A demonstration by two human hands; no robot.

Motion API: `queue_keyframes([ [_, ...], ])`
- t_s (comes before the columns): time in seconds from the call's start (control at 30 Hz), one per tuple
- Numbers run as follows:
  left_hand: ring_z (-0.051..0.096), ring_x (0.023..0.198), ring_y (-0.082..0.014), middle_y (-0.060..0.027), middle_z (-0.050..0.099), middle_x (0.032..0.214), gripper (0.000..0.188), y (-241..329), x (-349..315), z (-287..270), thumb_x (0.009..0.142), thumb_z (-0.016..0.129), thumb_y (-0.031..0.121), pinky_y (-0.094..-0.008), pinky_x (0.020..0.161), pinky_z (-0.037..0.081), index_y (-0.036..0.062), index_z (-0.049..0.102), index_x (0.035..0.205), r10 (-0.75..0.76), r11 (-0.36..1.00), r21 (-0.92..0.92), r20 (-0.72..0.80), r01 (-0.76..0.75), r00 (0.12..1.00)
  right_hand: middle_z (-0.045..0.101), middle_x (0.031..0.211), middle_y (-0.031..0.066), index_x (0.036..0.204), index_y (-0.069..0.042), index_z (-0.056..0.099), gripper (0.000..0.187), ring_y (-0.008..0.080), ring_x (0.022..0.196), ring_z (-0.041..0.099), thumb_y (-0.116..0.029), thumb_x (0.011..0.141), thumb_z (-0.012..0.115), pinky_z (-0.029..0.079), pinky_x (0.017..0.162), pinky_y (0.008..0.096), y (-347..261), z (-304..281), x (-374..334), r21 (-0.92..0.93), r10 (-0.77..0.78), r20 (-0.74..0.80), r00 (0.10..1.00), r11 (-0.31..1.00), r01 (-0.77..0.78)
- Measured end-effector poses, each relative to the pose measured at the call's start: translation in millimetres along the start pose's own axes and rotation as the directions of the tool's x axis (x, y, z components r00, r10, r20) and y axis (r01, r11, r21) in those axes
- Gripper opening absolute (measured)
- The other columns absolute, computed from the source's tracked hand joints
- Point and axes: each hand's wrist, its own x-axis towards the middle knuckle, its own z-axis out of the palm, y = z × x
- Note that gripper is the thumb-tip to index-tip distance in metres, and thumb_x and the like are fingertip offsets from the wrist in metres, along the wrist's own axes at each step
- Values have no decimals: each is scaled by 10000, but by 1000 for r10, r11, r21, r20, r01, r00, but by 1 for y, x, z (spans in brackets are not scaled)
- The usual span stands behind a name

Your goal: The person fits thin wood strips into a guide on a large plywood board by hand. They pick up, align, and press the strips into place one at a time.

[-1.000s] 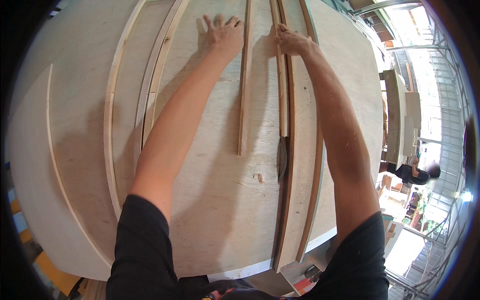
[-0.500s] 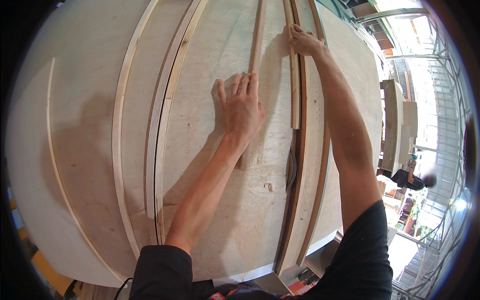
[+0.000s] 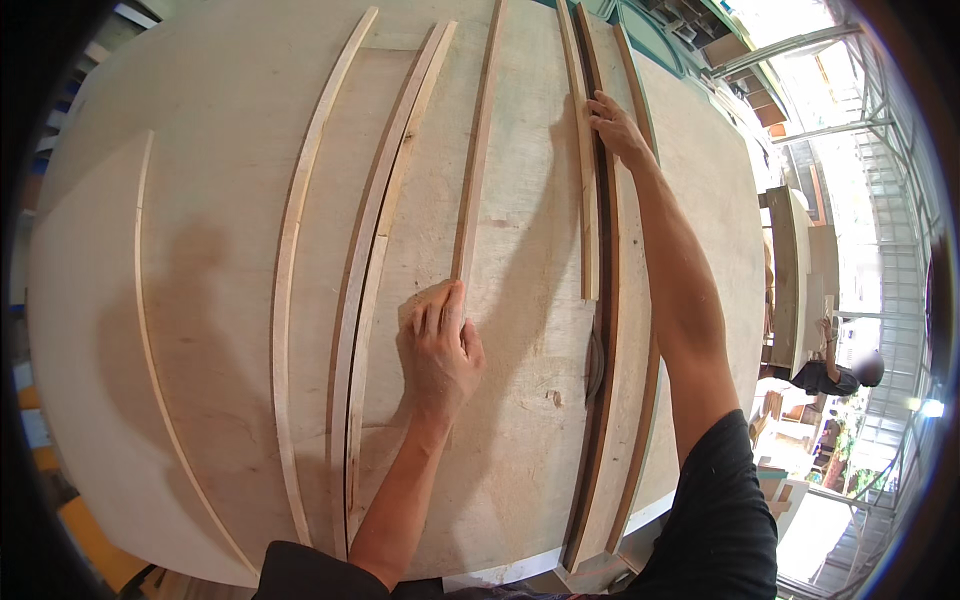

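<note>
Head view, worktable: a wide pale wooden tabletop [image 3: 520,430] bears several long wooden strips, laid mostly lengthwise.
Left hand: the left hand [image 3: 446,355] is low over the table, its fingers partly stretched and the thumb apart; a fingertip meets the near end of the middle strip [image 3: 480,150], and the fingers are not closed around it.
Middle strip: it lies flat and runs away from this hand.
Right hand: the right hand [image 3: 618,130] reaches farther, with bent fingers at the edge of the right strip [image 3: 590,230]; I cannot tell if they grip it.
Right strip: it lies beside a long board [image 3: 625,400], and its near end is close to a dark round blade [image 3: 596,365].
Left side: a pair of strips [image 3: 375,220] lies close together, with a single strip [image 3: 290,240] beyond.
Background: another person [image 3: 830,375] is at the right.
</note>
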Motion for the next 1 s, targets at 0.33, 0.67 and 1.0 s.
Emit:
queue_keyframes([
  [0.33,564,1205,-283,-113,636,1232,463,1,0,-8,864,669,87,-469,995,456,17,582,1314,-62,995,-78,-35,59,997,473,1483,149,1220,-44,702,425,275,1401,385,-328,903,703,303,1145,525,-99,35,-41,-612,271,-215,938,711,-346],
  [0.67,532,1247,-309,-138,617,1279,457,7,-1,-11,877,638,66,-450,1082,411,3,572,1325,-24,996,-87,-130,13,991,671,785,85,861,34,694,331,124,568,558,-246,991,574,467,518,292,-191,-2,-163,643,426,-115,897,720,-260],
  [1.0,517,1283,-310,-154,575,1340,556,9,-37,-31,865,669,86,-450,1108,406,-5,484,1382,38,956,292,22,-43,999,634,880,32,1118,-2,581,208,53,634,532,-191,1043,533,459,529,216,-270,-64,-442,860,248,-218,944,506,66],
])
